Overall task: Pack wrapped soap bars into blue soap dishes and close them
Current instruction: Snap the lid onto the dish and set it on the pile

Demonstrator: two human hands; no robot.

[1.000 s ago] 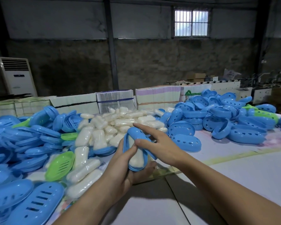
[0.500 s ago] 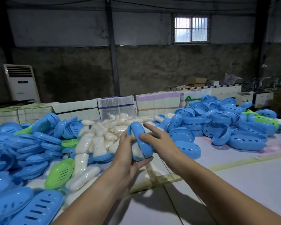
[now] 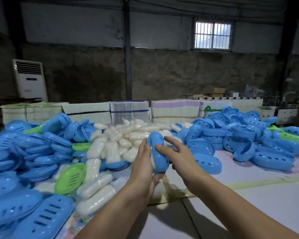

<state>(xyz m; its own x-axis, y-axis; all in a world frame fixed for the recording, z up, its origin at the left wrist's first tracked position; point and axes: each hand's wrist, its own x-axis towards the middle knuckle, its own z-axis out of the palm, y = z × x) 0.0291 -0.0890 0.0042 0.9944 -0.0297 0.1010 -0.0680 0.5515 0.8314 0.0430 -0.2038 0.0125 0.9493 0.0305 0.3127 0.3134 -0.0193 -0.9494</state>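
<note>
I hold a blue soap dish (image 3: 158,152) upright on its edge above the table, its two halves nearly together, with a sliver of white wrapped soap showing at its left seam. My left hand (image 3: 142,163) grips it from the left and below, fingers curled under it. My right hand (image 3: 173,150) presses on its right shell, thumb on the blue plastic and fingers spread behind it. A pile of wrapped white soap bars (image 3: 121,140) lies behind and left of my hands.
Blue slotted lids (image 3: 33,214) and a green tray (image 3: 70,176) are heaped at the left. Blue dish shells with holes (image 3: 248,135) are piled at the right. Stacks of flat cartons (image 3: 129,111) line the table's far edge. The white tabletop (image 3: 240,195) lies before me.
The dish's two halves have come closer around the soap, and less of the soap shows. Both hands rose slightly with the dish, and my right hand's fingers spread over the shell.
</note>
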